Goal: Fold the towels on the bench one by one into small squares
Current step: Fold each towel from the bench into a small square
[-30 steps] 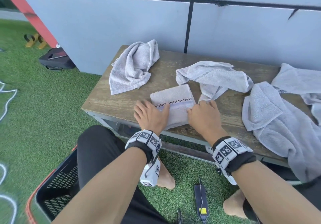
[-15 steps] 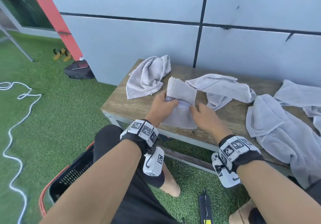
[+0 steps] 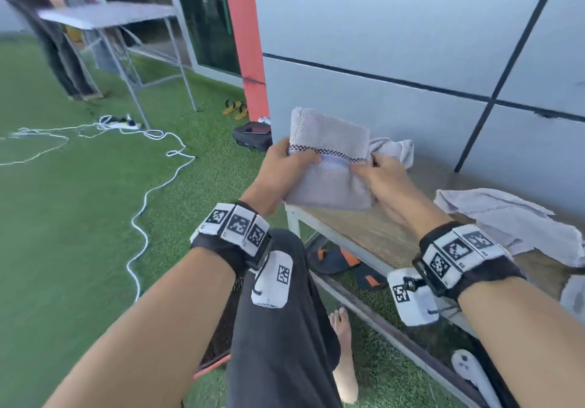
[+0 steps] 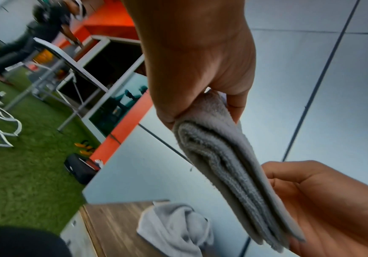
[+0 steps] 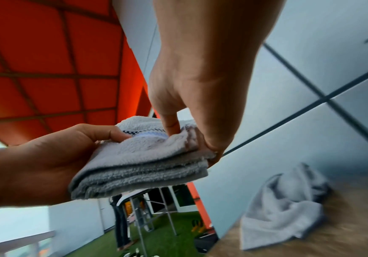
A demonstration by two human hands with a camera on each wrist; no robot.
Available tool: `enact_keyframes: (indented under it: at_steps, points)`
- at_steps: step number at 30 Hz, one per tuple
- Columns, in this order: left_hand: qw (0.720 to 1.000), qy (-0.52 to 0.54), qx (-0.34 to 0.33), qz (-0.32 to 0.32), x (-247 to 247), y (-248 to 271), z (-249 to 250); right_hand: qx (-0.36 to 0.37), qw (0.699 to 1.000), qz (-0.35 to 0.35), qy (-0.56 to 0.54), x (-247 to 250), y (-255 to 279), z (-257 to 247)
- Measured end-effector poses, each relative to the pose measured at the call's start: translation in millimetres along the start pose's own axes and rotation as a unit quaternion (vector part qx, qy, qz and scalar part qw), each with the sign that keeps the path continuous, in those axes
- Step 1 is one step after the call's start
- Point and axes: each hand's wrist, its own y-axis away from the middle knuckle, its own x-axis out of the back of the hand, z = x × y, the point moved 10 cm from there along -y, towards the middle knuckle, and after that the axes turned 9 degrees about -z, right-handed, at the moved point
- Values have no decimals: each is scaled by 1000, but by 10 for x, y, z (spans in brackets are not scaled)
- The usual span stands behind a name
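Above bench (image 3: 373, 233), folded towel (image 3: 329, 170) now lifted

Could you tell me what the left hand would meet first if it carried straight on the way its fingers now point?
Probably the right hand: the left hand points across the folded grey towel that both grip, toward the right hand at its far edge. Depth is unclear.

White rope (image 3: 152, 183) on green turf (image 3: 79, 217), folding table (image 3: 107, 15), yellow sandals (image 3: 235, 108), black bag (image 3: 253, 137)

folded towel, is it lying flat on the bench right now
No, the left hand and right hand hold the folded towel up above the bench.
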Motion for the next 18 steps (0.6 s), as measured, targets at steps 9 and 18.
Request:
enact_keyframes:
  at_steps: [9, 18]
  points:
    - [995, 24, 28, 92, 1531, 49, -473, 91, 984, -142, 64, -1310, -651, -527]
    - [978, 17, 180, 106, 2076, -64, -2487, -13, 948, -288, 134, -2588, -1275, 840]
